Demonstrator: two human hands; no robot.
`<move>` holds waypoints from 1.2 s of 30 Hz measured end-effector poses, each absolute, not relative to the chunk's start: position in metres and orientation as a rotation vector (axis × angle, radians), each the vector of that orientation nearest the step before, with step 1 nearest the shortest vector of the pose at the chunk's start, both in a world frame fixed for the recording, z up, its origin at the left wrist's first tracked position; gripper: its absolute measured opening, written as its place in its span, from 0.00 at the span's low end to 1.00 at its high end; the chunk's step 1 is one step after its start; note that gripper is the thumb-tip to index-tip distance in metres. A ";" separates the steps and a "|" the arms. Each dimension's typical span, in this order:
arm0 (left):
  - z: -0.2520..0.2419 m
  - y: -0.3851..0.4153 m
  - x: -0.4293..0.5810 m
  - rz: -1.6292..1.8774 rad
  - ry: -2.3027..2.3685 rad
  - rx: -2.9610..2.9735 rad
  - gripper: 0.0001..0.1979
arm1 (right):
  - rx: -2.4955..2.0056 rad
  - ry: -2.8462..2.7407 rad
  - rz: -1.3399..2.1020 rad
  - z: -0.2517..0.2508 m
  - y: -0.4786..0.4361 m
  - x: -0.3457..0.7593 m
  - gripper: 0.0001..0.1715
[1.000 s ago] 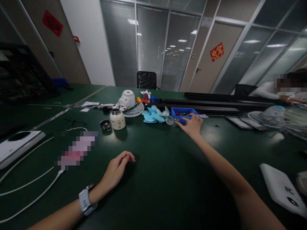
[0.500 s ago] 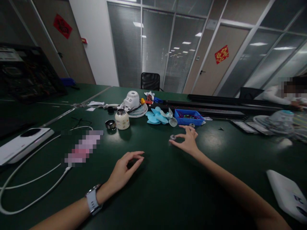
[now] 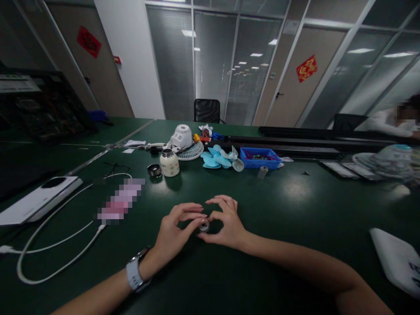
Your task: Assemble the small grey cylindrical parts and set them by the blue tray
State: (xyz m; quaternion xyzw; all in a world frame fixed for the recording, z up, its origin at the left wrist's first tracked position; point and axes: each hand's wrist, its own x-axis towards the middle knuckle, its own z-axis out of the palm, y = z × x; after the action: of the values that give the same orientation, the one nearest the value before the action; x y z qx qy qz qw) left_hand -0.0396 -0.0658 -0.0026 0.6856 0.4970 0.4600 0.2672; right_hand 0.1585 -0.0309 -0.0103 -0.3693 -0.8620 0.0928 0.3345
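A small round metallic piece (image 3: pixel 204 225) is held between both hands, just above the dark green table (image 3: pixel 262 280). My left hand (image 3: pixel 179 225), with a watch on its wrist, pinches it from the left with thumb and fingertips. From the right, my right hand (image 3: pixel 228 221) closes thumb and index finger on the same piece, its other fingers curved above. A small metal cylinder (image 3: pixel 263 172) stands beyond my right hand, near a blue tray (image 3: pixel 259 165) holding coloured bits. Light-blue fan blades (image 3: pixel 215 158) lie left of the tray.
Farther back are a cream jar (image 3: pixel 169 164), a black ring-shaped cup (image 3: pixel 154 170) and white fan parts (image 3: pixel 182 138). At left lie a white device (image 3: pixel 42 197), a cable and a blurred-out phone. A white box (image 3: pixel 395 260) is at right; a person sits far right.
My right hand has moved left and nearer with the round piece, meeting my left hand, which has shifted slightly and now touches it. The small cylinder has come into full view.
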 end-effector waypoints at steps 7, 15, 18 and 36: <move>-0.026 -0.056 -0.070 0.866 1.342 1.874 0.31 | -1.018 -2.315 0.227 -0.001 -0.035 0.183 0.19; -0.026 -0.055 -0.067 0.726 1.358 1.964 0.34 | -1.313 -2.308 -0.202 0.002 0.015 0.241 0.19; -0.027 -0.055 -0.067 0.735 1.355 1.974 0.34 | -1.485 -2.209 -0.472 -0.001 0.062 0.262 0.22; -0.022 -0.051 -0.068 1.059 1.482 1.631 0.18 | -1.076 -2.471 -0.128 0.004 0.023 0.178 0.26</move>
State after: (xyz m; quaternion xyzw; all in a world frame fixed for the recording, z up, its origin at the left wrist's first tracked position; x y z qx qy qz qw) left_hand -0.0680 -0.0509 -0.0223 0.6271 0.5698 0.4070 0.3413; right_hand 0.1778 0.0231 0.0037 -0.3890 -0.8934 -0.0463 0.2198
